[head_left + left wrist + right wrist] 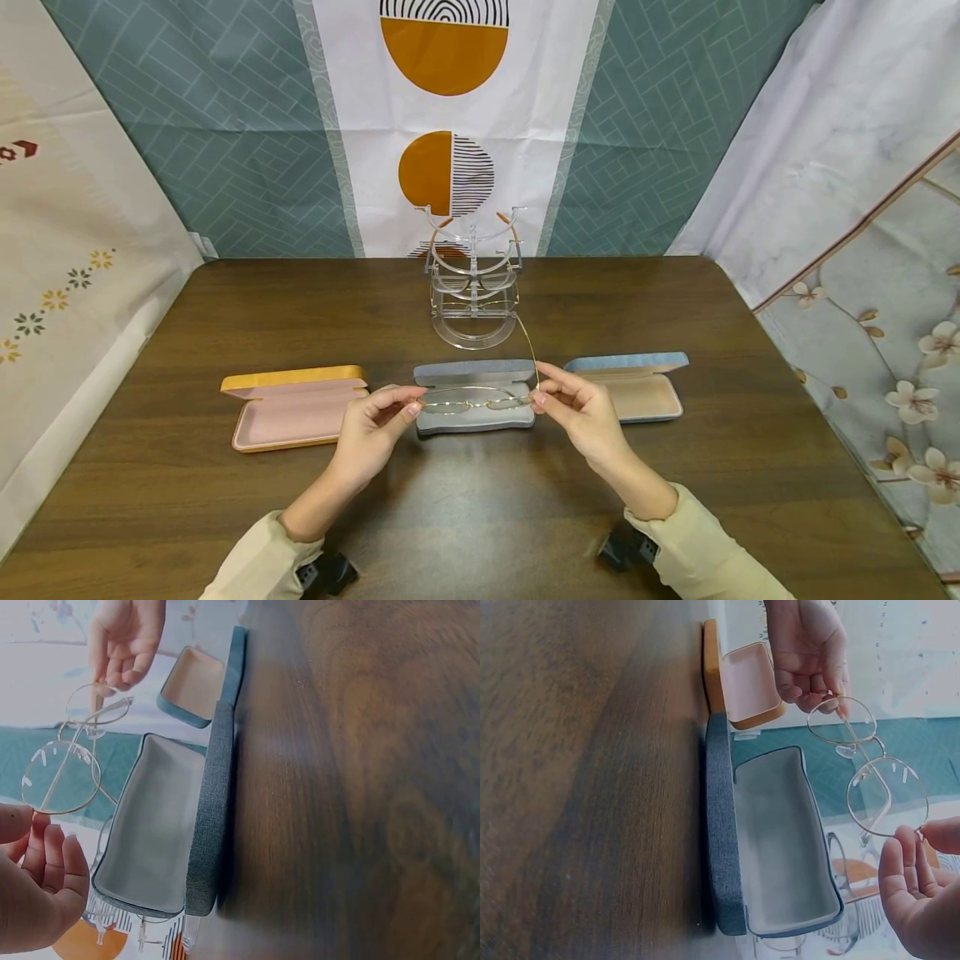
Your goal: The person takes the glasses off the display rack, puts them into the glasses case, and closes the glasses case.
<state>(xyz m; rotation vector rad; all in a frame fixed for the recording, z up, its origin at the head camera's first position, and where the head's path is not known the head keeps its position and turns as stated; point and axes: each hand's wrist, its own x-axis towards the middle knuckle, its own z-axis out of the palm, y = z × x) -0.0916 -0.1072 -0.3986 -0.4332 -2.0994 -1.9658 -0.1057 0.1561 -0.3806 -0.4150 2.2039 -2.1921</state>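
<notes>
Apparently the handling is only partway along: the wire-rimmed glasses [467,404] are off the clear display stand [474,344] and lie in no case, held up between two hands above the grey case [474,422]. The left hand [375,421] has its grip clamped on one end of the frame, thumb and forefinger pinching near the hinge; the right hand [583,414] pinches the other end in the same way, so neither grip has its fingertips apart. Of the folding, about half looks done: the left temple [471,387] lies across behind the lenses, while the right temple [532,350] stands out from its hinge towards the stand. All three cases on the bench [465,517] have their lids up, the yellow case [296,417] to the left with its pink lining in sight, the blue case [637,398] to the right with its beige one. What seems left, then, is the right temple, which is not yet folded in, and the lids, none of which is closed. At least one other pair, with orange-brown temple tips [504,217], rests on the stand; how many more sit there is hard to tell through the clear plastic.
</notes>
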